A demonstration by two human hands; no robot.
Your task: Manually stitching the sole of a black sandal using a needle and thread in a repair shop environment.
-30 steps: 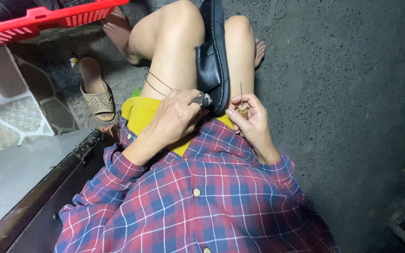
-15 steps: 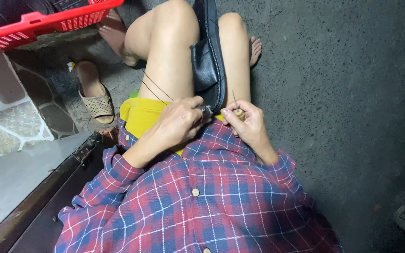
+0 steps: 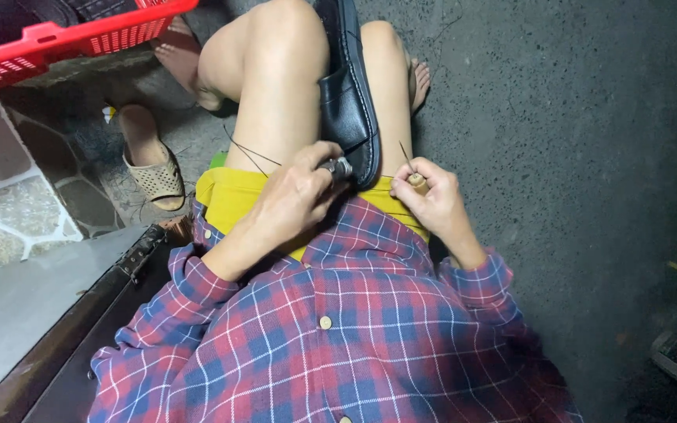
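Head cam looks down at a seated person w/ a black leather shoe [image 3: 348, 102] wedged sole-side between the bare knees, heel end toward the lap. Left hand [image 3: 295, 192] is curled closed around a small metal-tipped tool [image 3: 339, 166], its tip touching the shoe's heel edge. Right hand [image 3: 431, 200] is closed on a wooden-handled awl [image 3: 414, 177], thin needle pointing up, just beside the shoe's right edge. Dark thread [image 3: 248, 153] runs from the heel area across the left thigh.

Handling, as a guess: shoe looks light but stiff at the sole, upper leather softer & a bit slick; the knee clamp keeps it steady, best grip prob. along the sole rim near the heel. Awl needle is thin & sharp, likely bends or snaps if pushed sideways; hold by the wood handle. Thread is limp, tangles easily.

Around: tan sandal [image 3: 149, 164] on the concrete floor [image 3: 558, 157] near the stone-tile edge, red plastic basket [image 3: 56, 39] at top-left corner, dark case [image 3: 64, 313] at lower left.
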